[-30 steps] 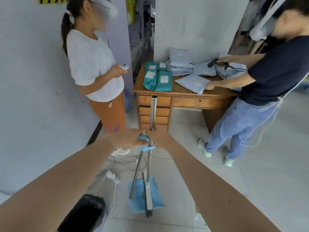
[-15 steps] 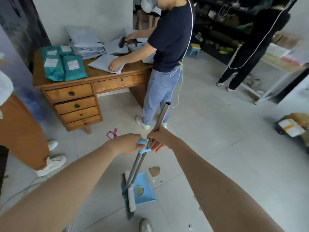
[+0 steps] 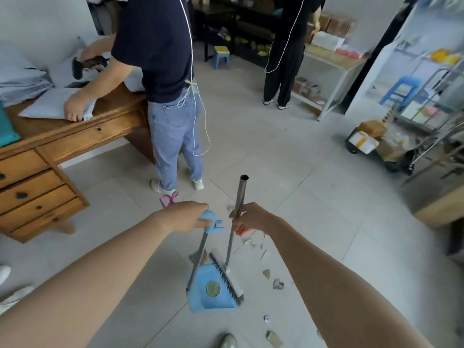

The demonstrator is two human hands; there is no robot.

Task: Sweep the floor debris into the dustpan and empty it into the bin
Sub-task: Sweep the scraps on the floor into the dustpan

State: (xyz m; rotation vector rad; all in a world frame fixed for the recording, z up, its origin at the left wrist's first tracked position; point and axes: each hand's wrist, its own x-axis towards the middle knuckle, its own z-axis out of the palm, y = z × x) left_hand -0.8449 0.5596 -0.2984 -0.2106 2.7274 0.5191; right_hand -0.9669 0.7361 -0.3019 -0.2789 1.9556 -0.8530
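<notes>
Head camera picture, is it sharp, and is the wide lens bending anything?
Head view: the centre is fairly sharp, with the broom and dustpan clear; the right-side shelving is smeared and soft; the lens bows the desk edge and stretches both forearms; lighting is even, without glare.

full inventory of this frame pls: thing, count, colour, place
dustpan: 1, blue, on floor at centre, round scrap inside
broom: 1, metal handle, dark bristles, head at dustpan's right edge
debris scraps: several, brown and grey, floor right of and below the dustpan
pink item: 1, floor beside jeans wearer's shoes
desk: 1, wooden with drawers, left
grey mailer bags: several, on desk
person in jeans: 1, dark top, at desk, holding black scanner
person in black: 1, at far shelves
stools: 2, blue, rear and right
cart with parcels: 1, right
left hand: on blue dustpan handle
right hand: on broom handle
</notes>
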